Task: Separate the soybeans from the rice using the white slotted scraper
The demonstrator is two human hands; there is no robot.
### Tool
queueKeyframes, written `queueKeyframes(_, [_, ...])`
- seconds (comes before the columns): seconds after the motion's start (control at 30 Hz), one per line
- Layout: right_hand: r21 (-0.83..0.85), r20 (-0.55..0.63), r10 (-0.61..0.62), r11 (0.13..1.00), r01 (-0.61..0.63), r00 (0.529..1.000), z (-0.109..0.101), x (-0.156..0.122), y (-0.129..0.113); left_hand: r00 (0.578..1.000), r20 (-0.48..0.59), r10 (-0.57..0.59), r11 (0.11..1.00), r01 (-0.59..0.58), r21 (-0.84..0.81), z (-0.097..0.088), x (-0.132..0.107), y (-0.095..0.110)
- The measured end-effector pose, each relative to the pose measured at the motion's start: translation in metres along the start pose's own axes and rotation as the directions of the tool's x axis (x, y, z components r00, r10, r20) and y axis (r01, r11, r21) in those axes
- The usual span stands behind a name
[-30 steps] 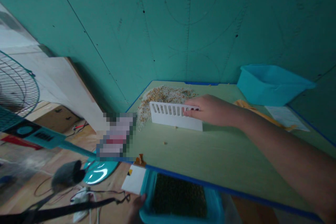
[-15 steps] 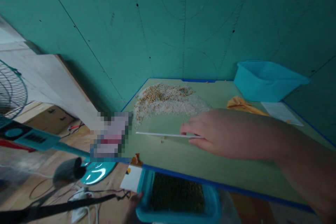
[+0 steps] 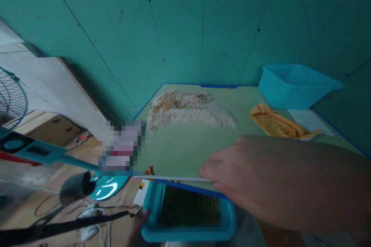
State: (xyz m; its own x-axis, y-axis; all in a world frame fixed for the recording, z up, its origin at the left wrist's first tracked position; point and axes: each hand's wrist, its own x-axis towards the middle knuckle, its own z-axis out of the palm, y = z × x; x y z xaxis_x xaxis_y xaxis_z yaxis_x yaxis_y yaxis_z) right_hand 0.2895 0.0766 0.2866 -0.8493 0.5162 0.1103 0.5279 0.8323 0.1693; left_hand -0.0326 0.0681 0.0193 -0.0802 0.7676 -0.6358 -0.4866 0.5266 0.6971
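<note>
My right hand (image 3: 234, 171) pinches a thin white strip (image 3: 176, 178), seen edge-on, at the near edge of the pale green board (image 3: 174, 150). A few tan beans lie between the strip and the blue-trimmed edge. Below that edge, my left hand (image 3: 139, 220), mostly out of sight, grips the left side of a blue plastic tub (image 3: 189, 236). Small dark green beans (image 3: 188, 208) cover the tub's bottom. Farther back on the board spreads a heap of white, rice-like grains (image 3: 199, 117), with tan beans (image 3: 169, 100) mixed in toward its far left.
A second blue tub (image 3: 285, 88) stands at the back right, beside a crumpled orange cloth (image 3: 278, 121) and white paper (image 3: 311, 119). On the left are a blurred-out item (image 3: 124, 146), a teal fan (image 3: 37, 148) and a black strap (image 3: 72, 224). A green wall (image 3: 185, 27) rises behind.
My right hand has drawn the white strip toward me, from mid-board to the near edge, bringing a few beans along. The tub in my left hand has shifted slightly left and up.
</note>
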Motion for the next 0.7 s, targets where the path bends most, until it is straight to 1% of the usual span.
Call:
queueKeyframes(0.07, [0.06,0.024,-0.029,0.998,0.027,0.999,0.0,0.0,0.0,0.999,0.048,-0.011,1.0,0.012,-0.025,-0.002,-0.001,-0.005])
queueKeyframes(0.1, [0.069,0.032,-0.065,0.996,0.062,0.997,-0.001,0.0,0.0,0.996,0.082,-0.021,0.999,0.025,-0.047,-0.003,-0.001,-0.007])
queueKeyframes(0.17, [0.053,0.049,-0.05,0.998,0.047,0.998,-0.002,0.001,0.001,0.987,0.146,-0.059,0.994,0.072,-0.086,-0.005,0.002,-0.01])
queueKeyframes(0.2, [0.057,0.056,-0.044,0.998,0.041,0.997,-0.003,0.001,0.001,0.985,0.157,-0.074,0.992,0.09,-0.094,-0.007,0.004,-0.01])
queueKeyframes(0.3, [0.054,0.074,-0.036,0.998,0.032,0.997,-0.005,0.002,0.003,0.99,0.097,-0.104,0.992,0.11,-0.059,-0.011,0.012,-0.011])
queueKeyframes(0.43, [-0.031,0.1,-0.139,0.989,0.142,0.985,-0.011,0.005,0.005,0.995,0.032,-0.09,0.996,0.09,-0.01,-0.016,0.018,-0.013])
queueKeyframes(0.47, [-0.034,0.115,-0.141,0.989,0.146,0.983,-0.012,0.005,0.005,0.997,0.016,-0.074,0.997,0.074,0.016,-0.018,0.018,-0.014])
queueKeyframes(0.6, [0.068,0.166,-0.029,0.998,0.018,0.986,-0.016,0.009,0.004,1.0,-0.027,-0.016,0.993,0.019,0.114,-0.023,0.016,-0.019])
queueKeyframes(0.63, [0.087,0.181,-0.025,0.996,0.009,0.983,-0.016,0.011,0.004,1.0,-0.027,-0.013,0.993,0.016,0.118,-0.024,0.017,-0.019])
queueKeyframes(0.67, [0.1,0.186,-0.048,0.995,0.03,0.981,-0.016,0.013,0.005,1.0,-0.028,-0.006,0.992,0.009,0.124,-0.024,0.017,-0.02])
queueKeyframes(0.7, [0.102,0.195,-0.024,0.995,0.004,0.981,-0.015,0.015,0.006,1.0,-0.03,0.001,0.992,0.002,0.129,-0.025,0.019,-0.021])
